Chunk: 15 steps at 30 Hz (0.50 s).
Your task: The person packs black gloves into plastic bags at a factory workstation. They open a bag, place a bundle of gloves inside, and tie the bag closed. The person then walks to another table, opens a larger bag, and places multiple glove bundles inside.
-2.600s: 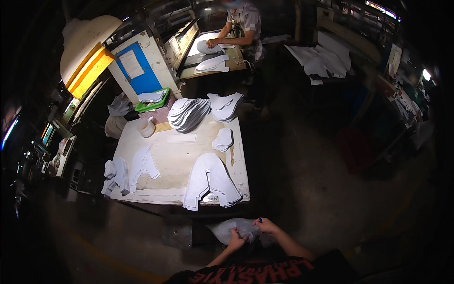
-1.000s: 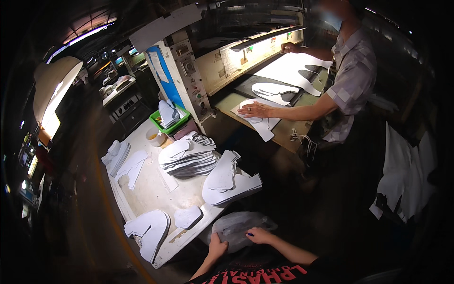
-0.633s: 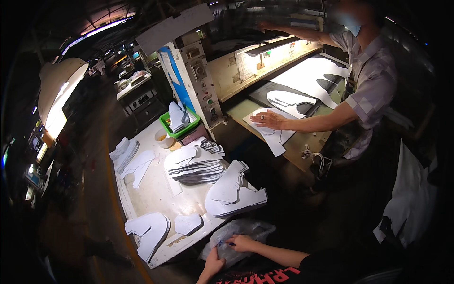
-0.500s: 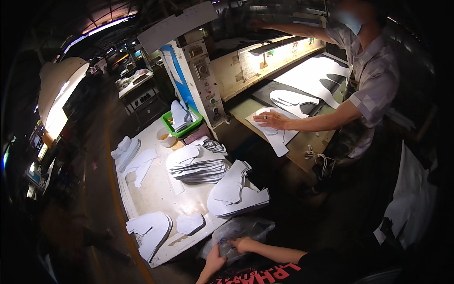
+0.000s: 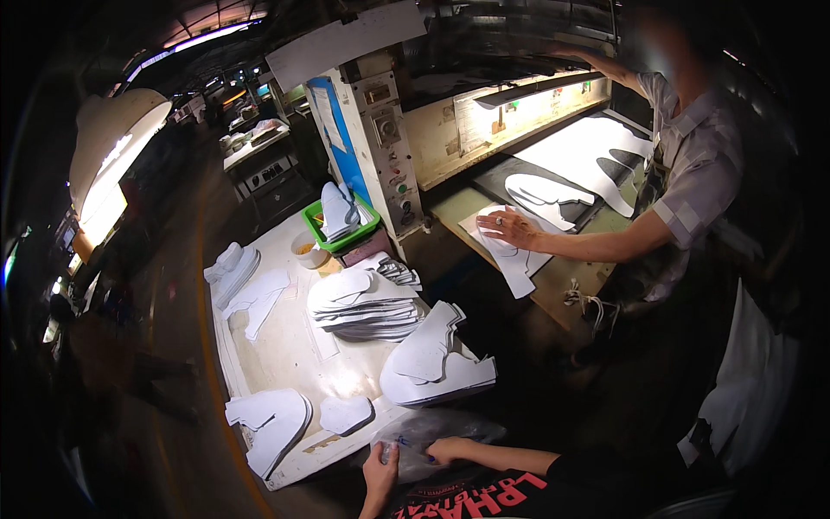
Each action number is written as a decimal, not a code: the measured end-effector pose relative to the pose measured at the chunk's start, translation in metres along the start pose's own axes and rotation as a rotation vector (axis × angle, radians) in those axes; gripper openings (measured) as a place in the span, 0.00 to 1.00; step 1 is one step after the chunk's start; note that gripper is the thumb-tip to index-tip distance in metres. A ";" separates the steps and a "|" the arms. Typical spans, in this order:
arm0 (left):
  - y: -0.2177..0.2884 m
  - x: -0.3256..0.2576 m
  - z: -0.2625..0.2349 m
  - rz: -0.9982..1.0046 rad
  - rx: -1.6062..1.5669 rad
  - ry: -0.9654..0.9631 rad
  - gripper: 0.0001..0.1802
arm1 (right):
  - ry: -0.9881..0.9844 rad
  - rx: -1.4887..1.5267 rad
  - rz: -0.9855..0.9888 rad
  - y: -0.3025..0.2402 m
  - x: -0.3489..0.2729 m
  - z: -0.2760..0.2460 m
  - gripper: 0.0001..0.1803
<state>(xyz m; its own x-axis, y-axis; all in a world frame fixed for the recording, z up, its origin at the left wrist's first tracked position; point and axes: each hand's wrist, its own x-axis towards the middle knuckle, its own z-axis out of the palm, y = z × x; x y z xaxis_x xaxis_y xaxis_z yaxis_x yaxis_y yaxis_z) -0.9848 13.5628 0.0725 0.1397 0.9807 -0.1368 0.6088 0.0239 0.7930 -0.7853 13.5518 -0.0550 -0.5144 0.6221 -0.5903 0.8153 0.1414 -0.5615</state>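
Observation:
A clear plastic bag [image 5: 462, 426] hangs between my hands at the table's near edge, close to my body. Its left side is gripped by my left hand [image 5: 380, 470], thumb up and fingers closed. My right hand [image 5: 447, 451] has its fingers curled into the bag's plastic on the other side. Small blue marks show through the film; what they belong to is not clear. Just beyond the bag lie a stack of white cut pieces [image 5: 441, 381] and a small white piece [image 5: 346, 415]. At the left corner rests another stack of curved white pieces [image 5: 275, 424].
The white table [image 5: 285, 363] also bears a tall white stack [image 5: 363, 303], a green basket [image 5: 373, 221] and a round tub [image 5: 304, 251]. A co-worker's hand [image 5: 510, 228] presses white pieces on the cutting machine's board [image 5: 553, 303]. A lamp [image 5: 112, 156] hangs at left.
My hands have moved slightly apart, the left one shifting left, and the bag is spread a little wider. The co-worker's hand stays on the white pieces. The view has turned slightly.

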 end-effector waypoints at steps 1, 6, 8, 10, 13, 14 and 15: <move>0.001 -0.004 0.006 0.054 -0.031 0.120 0.29 | -0.003 -0.031 0.030 0.004 -0.004 -0.005 0.27; -0.004 -0.040 0.018 -0.262 -0.424 0.193 0.25 | -0.150 -0.152 0.098 0.031 -0.031 -0.021 0.31; -0.009 -0.055 0.028 -0.217 -0.423 0.294 0.22 | -0.231 -0.163 0.111 0.042 -0.042 -0.018 0.32; -0.017 -0.068 0.036 -0.186 -0.509 0.399 0.22 | -0.288 -0.225 0.072 0.050 -0.052 -0.014 0.32; -0.036 -0.082 0.045 -0.226 -0.325 0.534 0.36 | -0.299 -0.275 0.084 0.058 -0.066 -0.007 0.32; -0.044 -0.086 0.046 -0.258 -0.225 0.532 0.44 | -0.294 -0.287 0.103 0.061 -0.070 -0.007 0.32; -0.051 -0.089 0.048 -0.215 -0.184 0.536 0.44 | -0.279 -0.268 0.160 0.064 -0.073 -0.008 0.31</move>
<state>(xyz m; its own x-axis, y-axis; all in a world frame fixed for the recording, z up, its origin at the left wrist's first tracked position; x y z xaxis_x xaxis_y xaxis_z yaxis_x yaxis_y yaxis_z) -0.9910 13.4650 0.0154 -0.4137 0.9101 -0.0253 0.4278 0.2189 0.8770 -0.6933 13.5216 -0.0435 -0.3981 0.4250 -0.8130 0.9121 0.2782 -0.3012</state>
